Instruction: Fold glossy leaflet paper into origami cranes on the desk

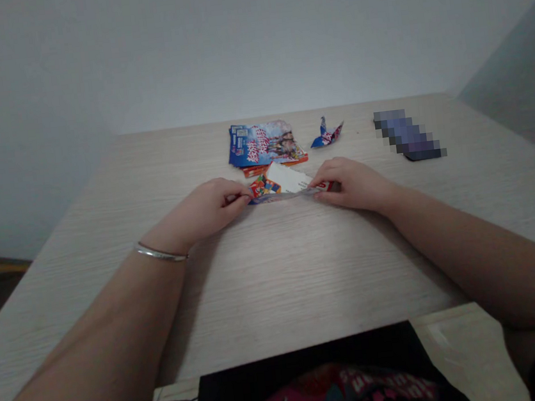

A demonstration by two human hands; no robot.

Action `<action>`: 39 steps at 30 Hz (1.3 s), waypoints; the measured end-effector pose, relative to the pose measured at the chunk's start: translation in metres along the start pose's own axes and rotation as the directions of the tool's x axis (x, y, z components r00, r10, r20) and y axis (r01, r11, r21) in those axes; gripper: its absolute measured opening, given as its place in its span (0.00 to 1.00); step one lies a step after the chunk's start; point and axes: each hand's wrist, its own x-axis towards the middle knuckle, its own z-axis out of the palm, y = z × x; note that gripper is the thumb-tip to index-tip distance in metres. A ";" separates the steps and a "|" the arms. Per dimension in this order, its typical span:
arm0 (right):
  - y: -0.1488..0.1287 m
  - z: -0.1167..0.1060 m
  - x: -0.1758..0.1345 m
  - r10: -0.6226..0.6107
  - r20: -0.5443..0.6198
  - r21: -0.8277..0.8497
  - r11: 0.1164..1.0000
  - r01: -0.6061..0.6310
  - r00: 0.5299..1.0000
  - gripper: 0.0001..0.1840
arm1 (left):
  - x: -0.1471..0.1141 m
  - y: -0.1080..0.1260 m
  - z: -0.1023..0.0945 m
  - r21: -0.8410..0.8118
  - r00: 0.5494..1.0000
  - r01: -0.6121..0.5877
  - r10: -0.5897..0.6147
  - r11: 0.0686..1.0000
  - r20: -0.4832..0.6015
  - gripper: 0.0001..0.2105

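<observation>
A partly folded sheet of printed paper (287, 178) spans the gap between my two hands, just above the table. White, red and blue areas show on it, and its near edge is bent up. My left hand (210, 208) pinches the paper's left end between thumb and fingers. At the right end, my right hand (350, 184) closes on it in the same way. Right behind the paper lies a stack of colourful printed leaflets (265, 143). A small folded paper figure (327, 134), like a crane, stands right of the stack.
A dark phone-like object (407, 135), blurred by pixel blocks, lies at the table's back right. The pale wooden table (276, 277) runs up to a white wall (249, 41). Below the near edge, dark patterned fabric (338, 398) covers my lap.
</observation>
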 end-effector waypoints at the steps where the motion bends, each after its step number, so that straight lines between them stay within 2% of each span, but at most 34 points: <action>1: -0.001 0.000 0.002 0.011 0.005 0.010 1.000 -0.011 1.000 0.17 | 0.001 0.001 0.001 -0.002 1.000 0.005 -0.005 1.000 -0.014 0.17; 3: -0.003 0.001 0.005 0.047 0.011 0.033 0.998 -0.048 0.999 0.19 | 0.002 0.004 0.004 -0.011 0.997 0.020 -0.021 1.000 -0.070 0.17; 5: -0.006 0.004 0.007 0.135 0.002 0.053 0.990 -0.135 0.991 0.19 | 0.003 0.007 0.006 -0.026 0.992 0.051 -0.054 0.998 -0.112 0.17; 8: -0.010 0.008 0.010 0.302 -0.012 0.124 0.946 -0.299 0.953 0.13 | 0.003 0.009 0.010 -0.045 0.987 0.122 -0.126 0.991 -0.100 0.15; 10: -0.013 0.011 0.010 0.363 -0.018 0.173 0.919 -0.355 0.932 0.08 | 0.003 0.009 0.012 -0.060 0.979 0.166 -0.172 0.984 -0.109 0.12; 13: -0.014 0.012 0.011 0.377 -0.020 0.143 0.918 -0.371 0.926 0.10 | 0.003 0.008 0.013 -0.017 0.974 0.197 -0.198 0.980 -0.113 0.15; 17: -0.010 0.010 0.010 0.370 0.028 0.098 0.924 -0.371 0.929 0.15 | 0.004 0.004 0.012 0.122 0.989 0.139 -0.131 0.983 -0.071 0.18; 22: 0.002 0.006 0.008 0.278 0.103 0.107 0.951 -0.288 0.955 0.18 | 0.003 -0.018 0.010 0.139 0.998 0.064 -0.065 0.988 0.002 0.24; 24: 0.007 0.003 0.007 0.225 0.098 0.078 0.969 -0.233 0.969 0.19 | 0.002 -0.030 0.011 0.191 0.999 0.028 -0.023 0.981 -0.029 0.27; 28: 0.014 -0.001 0.003 0.145 0.081 0.027 0.989 -0.148 0.986 0.18 | -0.001 -0.045 0.009 0.192 1.000 -0.011 0.013 0.981 -0.009 0.29; 32: 0.015 -0.002 0.000 0.061 0.050 0.055 0.996 -0.064 0.997 0.17 | -0.004 -0.036 0.006 0.118 1.000 -0.021 0.021 0.993 0.002 0.26; 36: 0.011 0.002 0.002 -0.029 -0.048 0.154 0.987 0.037 0.998 0.19 | -0.001 -0.015 0.006 0.073 0.997 -0.062 0.066 0.995 -0.050 0.31; 39: 0.004 0.004 0.005 -0.079 -0.105 0.115 0.989 0.091 0.991 0.16 | 0.003 -0.002 0.008 0.132 0.987 -0.108 0.123 0.985 -0.104 0.22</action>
